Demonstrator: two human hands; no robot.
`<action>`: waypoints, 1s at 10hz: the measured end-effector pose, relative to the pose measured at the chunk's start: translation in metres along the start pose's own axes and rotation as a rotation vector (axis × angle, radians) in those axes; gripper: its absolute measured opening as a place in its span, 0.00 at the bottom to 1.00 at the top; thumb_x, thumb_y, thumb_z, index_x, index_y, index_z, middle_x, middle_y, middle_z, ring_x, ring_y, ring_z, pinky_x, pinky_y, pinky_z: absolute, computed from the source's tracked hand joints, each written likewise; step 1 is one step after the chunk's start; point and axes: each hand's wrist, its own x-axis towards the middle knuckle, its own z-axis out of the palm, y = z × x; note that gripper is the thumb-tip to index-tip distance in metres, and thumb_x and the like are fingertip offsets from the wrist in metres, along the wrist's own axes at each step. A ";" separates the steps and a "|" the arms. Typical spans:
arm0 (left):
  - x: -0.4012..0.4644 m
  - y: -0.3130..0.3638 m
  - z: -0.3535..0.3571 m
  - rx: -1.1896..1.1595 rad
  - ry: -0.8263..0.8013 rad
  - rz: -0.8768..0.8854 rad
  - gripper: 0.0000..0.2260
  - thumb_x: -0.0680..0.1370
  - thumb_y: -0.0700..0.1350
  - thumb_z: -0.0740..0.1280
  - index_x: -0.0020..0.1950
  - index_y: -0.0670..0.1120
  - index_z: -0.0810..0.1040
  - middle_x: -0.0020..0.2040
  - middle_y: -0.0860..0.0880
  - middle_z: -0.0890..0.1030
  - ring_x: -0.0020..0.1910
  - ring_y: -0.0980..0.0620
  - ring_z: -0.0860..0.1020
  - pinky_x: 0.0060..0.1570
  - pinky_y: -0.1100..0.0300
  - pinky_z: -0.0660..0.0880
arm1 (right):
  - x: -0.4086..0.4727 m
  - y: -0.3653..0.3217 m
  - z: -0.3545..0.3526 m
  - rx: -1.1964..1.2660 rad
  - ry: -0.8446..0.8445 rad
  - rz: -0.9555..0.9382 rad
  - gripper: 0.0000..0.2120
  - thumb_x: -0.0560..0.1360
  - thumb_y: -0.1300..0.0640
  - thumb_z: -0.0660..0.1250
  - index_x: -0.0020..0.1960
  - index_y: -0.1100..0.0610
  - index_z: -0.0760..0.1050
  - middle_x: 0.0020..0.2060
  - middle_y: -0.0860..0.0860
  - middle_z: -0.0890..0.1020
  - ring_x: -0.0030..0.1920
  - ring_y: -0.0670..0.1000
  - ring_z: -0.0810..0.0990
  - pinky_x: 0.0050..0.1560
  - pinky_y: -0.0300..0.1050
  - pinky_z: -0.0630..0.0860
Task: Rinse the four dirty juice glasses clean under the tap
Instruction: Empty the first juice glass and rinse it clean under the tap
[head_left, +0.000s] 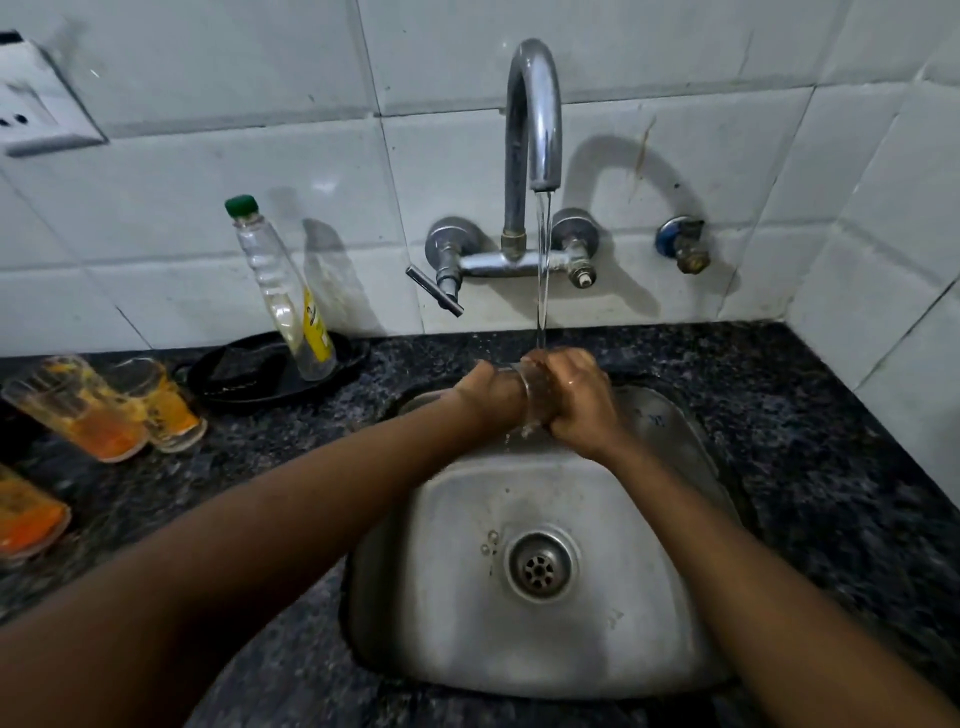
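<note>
With both our left hand (491, 397) and right hand (579, 402) wrapped around the glass (535, 400) above the sink (545, 623), we should turn it so the tap (535, 119) stream sweeps every inner wall.

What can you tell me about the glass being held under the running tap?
The glass is clear and looks free of juice, unlike the orange-stained ones on the counter. It is held above the steel sink, with its rim towards the left hand, which seems to reach inside, while the right hand grips its outside. The stream from the tap lands on its top and water drips from its lower edge.
</note>
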 end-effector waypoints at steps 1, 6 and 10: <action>0.005 0.011 -0.009 -0.467 -0.216 -0.016 0.29 0.72 0.35 0.69 0.70 0.43 0.64 0.67 0.43 0.71 0.65 0.44 0.70 0.64 0.51 0.70 | -0.001 0.005 0.000 0.169 0.083 0.062 0.29 0.61 0.66 0.74 0.61 0.58 0.74 0.57 0.56 0.75 0.57 0.53 0.74 0.57 0.51 0.76; -0.005 0.015 0.000 -1.008 -0.027 0.155 0.19 0.73 0.27 0.60 0.62 0.35 0.74 0.57 0.38 0.79 0.52 0.51 0.79 0.56 0.60 0.75 | 0.000 0.005 -0.014 -0.022 -0.046 0.118 0.32 0.62 0.58 0.77 0.64 0.53 0.70 0.59 0.56 0.75 0.59 0.58 0.73 0.56 0.55 0.75; -0.021 0.016 0.040 -1.697 0.047 -0.554 0.16 0.82 0.45 0.52 0.45 0.44 0.78 0.42 0.48 0.81 0.40 0.53 0.76 0.45 0.60 0.71 | -0.018 0.013 -0.037 -0.958 -0.164 -0.088 0.28 0.63 0.51 0.75 0.61 0.49 0.72 0.58 0.53 0.76 0.60 0.54 0.74 0.57 0.54 0.72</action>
